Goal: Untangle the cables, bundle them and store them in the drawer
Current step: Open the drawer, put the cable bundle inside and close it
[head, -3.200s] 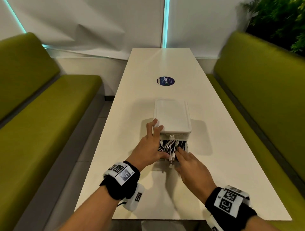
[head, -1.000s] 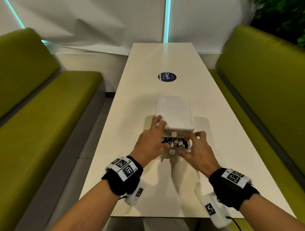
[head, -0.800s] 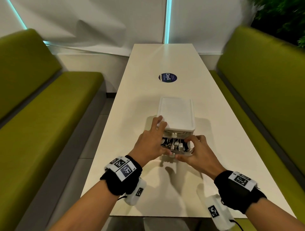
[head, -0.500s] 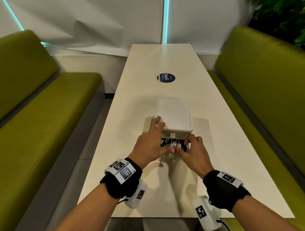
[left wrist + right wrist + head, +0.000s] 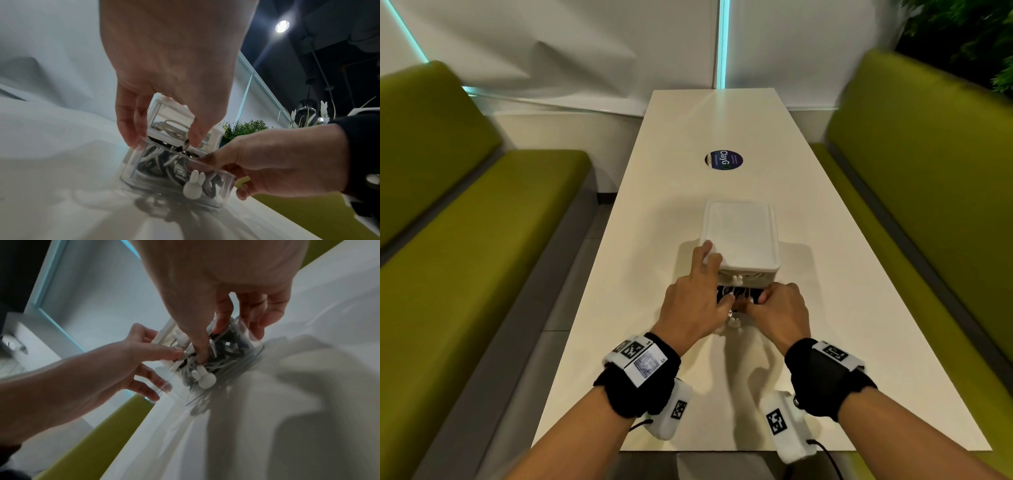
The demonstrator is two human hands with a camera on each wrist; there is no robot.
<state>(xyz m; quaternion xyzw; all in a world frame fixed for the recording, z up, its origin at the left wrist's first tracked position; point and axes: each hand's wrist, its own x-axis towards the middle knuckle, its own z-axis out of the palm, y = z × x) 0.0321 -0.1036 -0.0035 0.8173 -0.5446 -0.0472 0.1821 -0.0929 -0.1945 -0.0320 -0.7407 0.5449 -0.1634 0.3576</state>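
Observation:
A white drawer box (image 5: 741, 236) stands mid-table. Its clear lower drawer (image 5: 224, 186) is pulled partly out and is stuffed with black and white cables (image 5: 739, 294). A white rabbit knob (image 5: 193, 186) sits on the drawer's front. My left hand (image 5: 698, 294) has its forefinger on the box's near left top corner, and its thumb (image 5: 195, 136) presses a cable plug down. My right hand (image 5: 767, 301) curls over the drawer's right front, thumb (image 5: 201, 353) pushed into the cables (image 5: 230, 347), fingers outside the wall. The closed upper drawer (image 5: 170, 126) also holds a cable.
The long white table (image 5: 688, 137) carries a round dark sticker (image 5: 723, 160) beyond the box. Green benches (image 5: 465, 240) run along both sides. A white wall closes the far end, with plants at the upper right (image 5: 962, 31).
The drawer has slid further into the box. My right hand went from lying flat on the cables to curling over the drawer's front. My left hand kept its place on the box.

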